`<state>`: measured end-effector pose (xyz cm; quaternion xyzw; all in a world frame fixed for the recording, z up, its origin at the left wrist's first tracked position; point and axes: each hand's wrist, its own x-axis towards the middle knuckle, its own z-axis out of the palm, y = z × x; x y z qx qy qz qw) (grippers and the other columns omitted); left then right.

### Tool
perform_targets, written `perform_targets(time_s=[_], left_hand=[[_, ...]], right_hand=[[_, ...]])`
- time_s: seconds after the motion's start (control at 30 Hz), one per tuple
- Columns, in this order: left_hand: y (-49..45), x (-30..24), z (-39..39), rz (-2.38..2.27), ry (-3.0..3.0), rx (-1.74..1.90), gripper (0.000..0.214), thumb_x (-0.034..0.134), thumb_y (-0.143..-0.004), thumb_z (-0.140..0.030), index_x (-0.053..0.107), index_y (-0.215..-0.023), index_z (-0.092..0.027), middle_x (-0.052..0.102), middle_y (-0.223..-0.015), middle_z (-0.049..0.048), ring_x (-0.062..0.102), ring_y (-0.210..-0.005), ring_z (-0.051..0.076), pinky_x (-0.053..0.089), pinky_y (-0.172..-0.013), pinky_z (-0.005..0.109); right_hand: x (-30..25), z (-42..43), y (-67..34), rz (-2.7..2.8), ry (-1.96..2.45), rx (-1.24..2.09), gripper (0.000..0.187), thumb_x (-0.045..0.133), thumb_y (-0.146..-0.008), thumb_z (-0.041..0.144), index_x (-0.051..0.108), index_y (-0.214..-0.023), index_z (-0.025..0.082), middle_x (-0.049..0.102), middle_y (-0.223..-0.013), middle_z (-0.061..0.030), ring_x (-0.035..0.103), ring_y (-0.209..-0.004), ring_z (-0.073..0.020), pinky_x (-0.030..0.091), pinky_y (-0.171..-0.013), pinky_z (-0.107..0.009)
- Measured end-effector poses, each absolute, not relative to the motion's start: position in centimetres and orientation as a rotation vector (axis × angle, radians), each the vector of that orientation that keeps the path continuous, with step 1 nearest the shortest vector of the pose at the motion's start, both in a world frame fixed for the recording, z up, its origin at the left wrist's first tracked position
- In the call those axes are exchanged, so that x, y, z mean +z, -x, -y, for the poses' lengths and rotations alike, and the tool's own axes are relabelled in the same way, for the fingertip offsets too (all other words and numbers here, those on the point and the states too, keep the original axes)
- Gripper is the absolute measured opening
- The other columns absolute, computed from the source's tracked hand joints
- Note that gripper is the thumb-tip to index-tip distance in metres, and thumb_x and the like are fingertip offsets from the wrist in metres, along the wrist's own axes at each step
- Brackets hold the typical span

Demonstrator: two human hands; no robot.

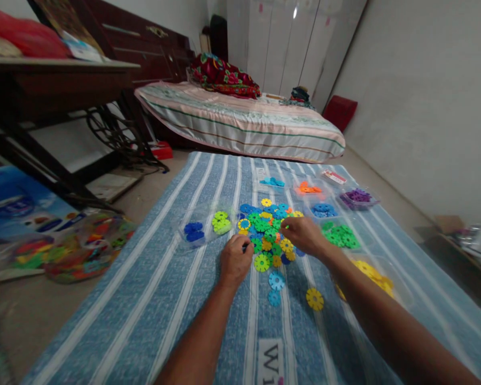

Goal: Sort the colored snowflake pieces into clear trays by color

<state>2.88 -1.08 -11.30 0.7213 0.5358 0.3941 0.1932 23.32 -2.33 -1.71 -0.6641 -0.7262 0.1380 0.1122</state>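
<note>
On striped cloth [136, 310], 2 hands [235, 259] [302, 234] flank notched plastic discs [269, 235].

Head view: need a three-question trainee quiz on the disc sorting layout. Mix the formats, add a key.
1. Name the two disc colours in the clear container left of the mixed disc pile.
2. True or false: the purple discs lie between the left hand and the bed.
3. Which colour are the discs in the container partly hidden by the right forearm? A) orange B) yellow C) light blue

Key:
1. Dark blue and yellow-green.
2. False; the purple discs are near the right edge of the striped cloth.
3. B.
</note>
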Motion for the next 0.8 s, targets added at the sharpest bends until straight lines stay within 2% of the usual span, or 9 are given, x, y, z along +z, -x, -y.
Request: perform_targets(time_s=[0.17, 0.4, 0.67, 0.8], left_hand=[[-3.0, -11.2, 1.1, -1.503, -2.032, 1.105, 0.013, 0.052, -0.081, -0.02, 0.058, -0.07, -0.022, 0.064, -0.082, 0.0018, 0.062, -0.084, 0.017, 0.049, -0.081, 0.029], [-3.1, -11.1, 1.1, -1.507, -2.023, 1.106, 0.011, 0.053, -0.08, -0.02, 0.059, -0.072, -0.022, 0.065, -0.085, 0.0021, 0.063, -0.086, 0.017, 0.049, -0.082, 0.028], [-3.0, -11.1, 1.1, -1.514, -2.028, 1.09, 0.012, 0.052, -0.081, -0.02, 0.059, -0.072, -0.021, 0.065, -0.085, 0.0021, 0.063, -0.085, 0.016, 0.049, -0.08, 0.028], [-2.9, -11.2, 1.1, -1.504, -2.024, 1.104, 0.012, 0.052, -0.081, -0.019, 0.059, -0.072, -0.021, 0.065, -0.084, 0.0023, 0.063, -0.085, 0.017, 0.049, -0.081, 0.029]], right_hand=[[-2.2, 6.0, -22.2, 2.394, 2.035, 0.632, 0.022, 0.057, -0.087, 0.032, 0.072, -0.1, 0.022, 0.074, -0.091, -0.0054, 0.066, -0.085, -0.0189, 0.038, -0.068, -0.025], [-2.7, 8.6, -20.2, 2.486, 2.135, 0.663, 0.038, 0.063, -0.084, 0.033, 0.063, -0.12, 0.023, 0.072, -0.108, -0.0119, 0.067, -0.099, -0.0262, 0.043, -0.074, -0.029], [-3.3, 8.7, -19.9, 2.541, 2.098, 0.686, 0.039, 0.062, -0.084, 0.034, 0.061, -0.121, 0.022, 0.073, -0.103, -0.0134, 0.068, -0.097, -0.0289, 0.042, -0.07, -0.03], [-3.8, 8.4, -20.0, 2.505, 2.092, 0.717, 0.04, 0.068, -0.078, 0.033, 0.064, -0.117, 0.023, 0.073, -0.1, -0.0111, 0.068, -0.094, -0.0276, 0.04, -0.068, -0.028]])
